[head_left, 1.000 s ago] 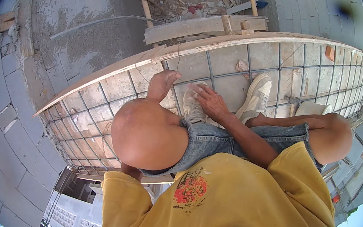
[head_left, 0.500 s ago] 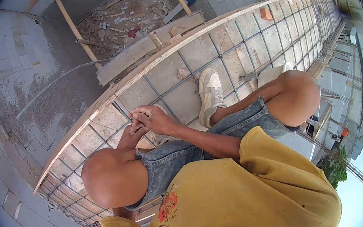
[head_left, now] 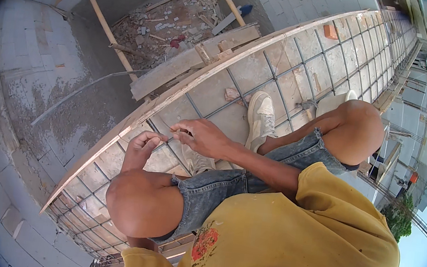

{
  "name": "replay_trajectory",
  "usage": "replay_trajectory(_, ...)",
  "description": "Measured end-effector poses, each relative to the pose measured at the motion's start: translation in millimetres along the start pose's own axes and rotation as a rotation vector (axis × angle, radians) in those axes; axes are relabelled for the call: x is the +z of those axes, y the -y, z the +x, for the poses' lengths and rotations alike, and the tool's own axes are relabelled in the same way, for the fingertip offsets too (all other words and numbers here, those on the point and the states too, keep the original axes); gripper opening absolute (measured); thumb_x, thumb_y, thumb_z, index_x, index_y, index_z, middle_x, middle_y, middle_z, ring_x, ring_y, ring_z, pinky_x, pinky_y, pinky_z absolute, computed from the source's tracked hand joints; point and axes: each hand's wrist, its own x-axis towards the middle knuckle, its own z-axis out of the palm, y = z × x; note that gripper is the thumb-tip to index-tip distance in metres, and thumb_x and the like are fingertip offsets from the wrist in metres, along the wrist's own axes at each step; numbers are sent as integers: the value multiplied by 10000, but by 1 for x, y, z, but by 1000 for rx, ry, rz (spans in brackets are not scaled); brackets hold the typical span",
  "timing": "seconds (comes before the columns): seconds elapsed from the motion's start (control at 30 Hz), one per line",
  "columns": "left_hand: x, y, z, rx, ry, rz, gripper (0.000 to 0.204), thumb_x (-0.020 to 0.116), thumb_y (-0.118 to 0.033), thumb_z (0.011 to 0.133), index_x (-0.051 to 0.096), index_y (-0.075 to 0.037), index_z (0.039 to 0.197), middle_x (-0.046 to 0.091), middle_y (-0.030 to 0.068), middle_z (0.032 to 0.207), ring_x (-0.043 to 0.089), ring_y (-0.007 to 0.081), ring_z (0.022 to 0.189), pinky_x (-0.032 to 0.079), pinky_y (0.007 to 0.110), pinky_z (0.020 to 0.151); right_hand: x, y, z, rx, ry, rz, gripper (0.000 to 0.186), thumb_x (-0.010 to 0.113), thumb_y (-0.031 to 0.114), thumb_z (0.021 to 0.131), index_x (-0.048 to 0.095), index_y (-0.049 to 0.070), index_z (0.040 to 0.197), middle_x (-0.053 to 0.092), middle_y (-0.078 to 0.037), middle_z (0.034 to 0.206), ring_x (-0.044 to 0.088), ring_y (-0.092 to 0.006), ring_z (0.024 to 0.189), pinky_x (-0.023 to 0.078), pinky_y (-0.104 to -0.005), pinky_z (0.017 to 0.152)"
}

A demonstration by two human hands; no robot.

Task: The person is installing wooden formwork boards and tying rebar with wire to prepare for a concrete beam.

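Observation:
My left hand (head_left: 142,147) is raised beside my left knee, its thumb and fingers pinched together over the steel bar grid (head_left: 274,79). Just to its right, my right hand (head_left: 201,136) has curled fingers, with thumb and forefinger brought together near the left fingertips. A small gap separates the two hands. Whatever lies between the fingertips is too fine to make out. Below them, the crossed bars run along a long shallow form, close to its raised wooden edge board (head_left: 142,114).
Between my feet and the bars lie a broken brick piece (head_left: 233,96) and a hammer (head_left: 307,104). Farther along sits an orange brick (head_left: 330,32). Beyond the edge board is a drop into a rubble-strewn room (head_left: 156,32), with a wooden pole (head_left: 104,20) across it.
My hands were together, fingers overlapping. They have come apart, the left drawing left and the right shifting slightly right. The whole view has shifted a little.

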Motion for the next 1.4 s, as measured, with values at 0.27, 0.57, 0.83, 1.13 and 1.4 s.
replay_trajectory(0.27, -31, -89, 19, 22, 6, 589, 197, 583, -191, 944, 658, -11, 973, 692, 37, 770, 600, 84, 809, 448, 270, 810, -66, 45, 108, -145, -49, -571, 259, 553, 259, 934, 647, 60, 1071, 684, -168, 934, 645, -353, 904, 493, -461, 781)
replay_trajectory(0.57, -80, -25, 144, 73, -78, 764, 336, 671, -240, 865, 649, -5, 1104, 696, 139, 950, 648, 225, 887, 468, 346, 850, -57, 17, 151, -88, 0, -818, 219, 555, 252, 928, 642, 87, 1043, 688, -162, 926, 653, -336, 948, 499, -472, 816)
replay_trajectory(0.83, -71, 15, 193, 76, 117, 896, 393, 642, -275, 872, 634, -70, 1207, 665, 156, 1152, 620, 299, 1085, 460, 391, 932, -60, -14, 157, -138, -383, -138, 375, 526, 359, 954, 653, 65, 1149, 668, -143, 1125, 634, -330, 1017, 474, -391, 898)
replay_trajectory(1.13, -94, 34, 214, -107, 35, 916, 199, 617, -231, 840, 724, -114, 960, 721, 31, 830, 673, 182, 835, 493, 337, 797, -61, -16, 159, -64, -193, -105, 369, 542, 330, 950, 646, 45, 1160, 660, -149, 1152, 616, -301, 1070, 453, -368, 934)
replay_trajectory(1.4, -78, 34, 239, -246, -11, 972, 166, 595, -207, 846, 708, -93, 887, 720, 16, 814, 669, 180, 808, 498, 353, 757, -54, -17, 156, -52, -170, -98, 377, 545, 333, 945, 639, 44, 1168, 661, -148, 1138, 621, -306, 1055, 457, -374, 924)
